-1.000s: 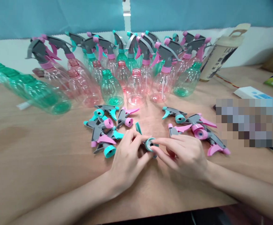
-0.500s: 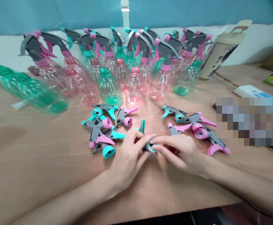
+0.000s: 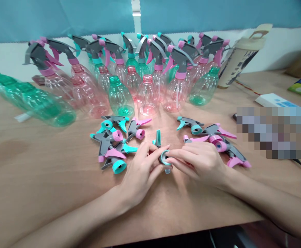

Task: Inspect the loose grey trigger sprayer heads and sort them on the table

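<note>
My left hand (image 3: 142, 172) and my right hand (image 3: 200, 162) meet at the table's near middle, both closed on one teal-and-grey spray trigger head (image 3: 162, 153). Its teal collar faces me between my fingertips and its teal lever sticks up behind my left fingers. A pile of loose trigger heads (image 3: 114, 141) lies just left of my left hand. Another pile (image 3: 212, 137), mostly pink and grey, lies just beyond my right hand.
Many pink and green clear bottles (image 3: 145, 93) stand at the back, several with trigger heads fitted. Green bottles (image 3: 34, 103) lie on their sides at the left. A beige jug (image 3: 239, 57) leans at the back right, with a white box (image 3: 274, 101) near the wooden table's (image 3: 37, 172) right edge.
The trigger head has been turned between my fingers: its teal lever rose from lying flat to standing upright. My right hand slid slightly left and closer over the collar.
</note>
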Tool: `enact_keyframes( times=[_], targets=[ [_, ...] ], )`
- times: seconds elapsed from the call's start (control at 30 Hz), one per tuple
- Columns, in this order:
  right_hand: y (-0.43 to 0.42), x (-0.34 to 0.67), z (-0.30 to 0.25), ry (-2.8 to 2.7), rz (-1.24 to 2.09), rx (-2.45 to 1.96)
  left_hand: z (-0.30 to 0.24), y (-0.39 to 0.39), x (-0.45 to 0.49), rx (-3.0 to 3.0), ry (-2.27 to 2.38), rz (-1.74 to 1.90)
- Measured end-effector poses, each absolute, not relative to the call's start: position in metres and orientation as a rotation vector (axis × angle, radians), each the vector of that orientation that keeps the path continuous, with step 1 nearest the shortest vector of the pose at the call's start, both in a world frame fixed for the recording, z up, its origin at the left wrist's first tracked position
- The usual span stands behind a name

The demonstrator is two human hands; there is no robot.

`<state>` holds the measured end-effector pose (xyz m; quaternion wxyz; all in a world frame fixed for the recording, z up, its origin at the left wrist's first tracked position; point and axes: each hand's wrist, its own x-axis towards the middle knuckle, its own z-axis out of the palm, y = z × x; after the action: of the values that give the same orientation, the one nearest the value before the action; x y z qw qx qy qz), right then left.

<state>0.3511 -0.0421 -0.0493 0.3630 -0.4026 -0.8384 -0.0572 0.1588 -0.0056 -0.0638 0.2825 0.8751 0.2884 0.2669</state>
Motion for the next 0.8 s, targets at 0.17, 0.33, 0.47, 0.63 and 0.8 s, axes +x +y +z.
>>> enact_keyframes(
  times=[0.17, 0.33, 0.47, 0.63, 0.8],
  targets=[
    [-0.0476, 0.3466, -0.0527, -2.091, -0.158, -1.066, -0.0657, -0.0057, 0.1591, 2.378, 0.762, 0.741],
    [-0.0492, 0.3477, -0.0561, -2.142, 0.076, -1.0, -0.0686, -0.0046, 0.159, 2.436, 0.706, 0.746],
    [-0.0484, 0.3492, -0.0558, -2.22, 0.179, -0.966, -0.0679, -0.0046, 0.1601, 2.455, 0.651, 0.708],
    [-0.0441, 0.3507, -0.0548, -2.314, 0.062, -0.964, -0.0652, -0.0051, 0.1601, 2.42, 0.641, 0.671],
    [-0.0431, 0.3511, -0.0543, -2.288, 0.058, -0.972, -0.0616, -0.0064, 0.1602, 2.372, 0.636, 0.621]
  ],
)
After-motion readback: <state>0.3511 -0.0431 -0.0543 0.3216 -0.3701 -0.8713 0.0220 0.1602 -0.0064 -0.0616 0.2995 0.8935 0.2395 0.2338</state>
